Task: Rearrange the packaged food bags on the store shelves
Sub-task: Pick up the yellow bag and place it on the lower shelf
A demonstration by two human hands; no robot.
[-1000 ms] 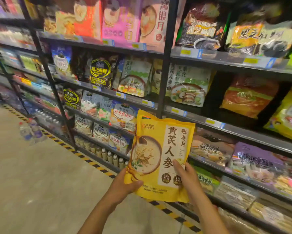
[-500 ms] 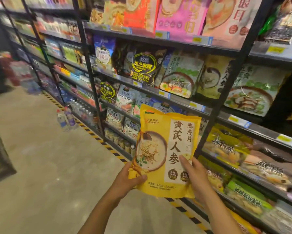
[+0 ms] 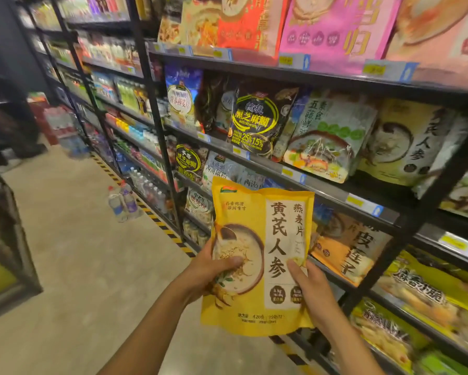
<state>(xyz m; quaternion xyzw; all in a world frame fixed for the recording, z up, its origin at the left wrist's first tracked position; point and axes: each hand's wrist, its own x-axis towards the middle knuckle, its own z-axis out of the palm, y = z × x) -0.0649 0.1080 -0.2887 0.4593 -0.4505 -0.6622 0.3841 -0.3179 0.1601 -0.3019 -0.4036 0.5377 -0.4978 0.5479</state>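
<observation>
I hold a yellow oatmeal bag [image 3: 257, 255] upright in front of the black store shelves [image 3: 316, 189]. My left hand [image 3: 208, 269] grips its left edge, thumb across the printed bowl. My right hand [image 3: 312, 290] grips its lower right side, thumb on the white label. On the shelf above and to the right stand a matching pale yellow bag [image 3: 406, 142], a green-and-white bag [image 3: 327, 136] and a black sesame bag [image 3: 260, 117]. An orange bag [image 3: 346, 250] lies on the shelf just behind the held bag.
Pink and red bags [image 3: 333, 25] fill the top shelf. Yellow-green snack bags [image 3: 427, 290] lie on the lower right shelves. Water bottles [image 3: 123, 200] stand on the floor by the yellow-black floor tape [image 3: 159, 223]. A dark rack [image 3: 8, 239] stands at the left.
My view has swung left along the aisle. My left hand has shifted up the bag's left edge, its thumb now on the printed bowl; both hands still hold the bag.
</observation>
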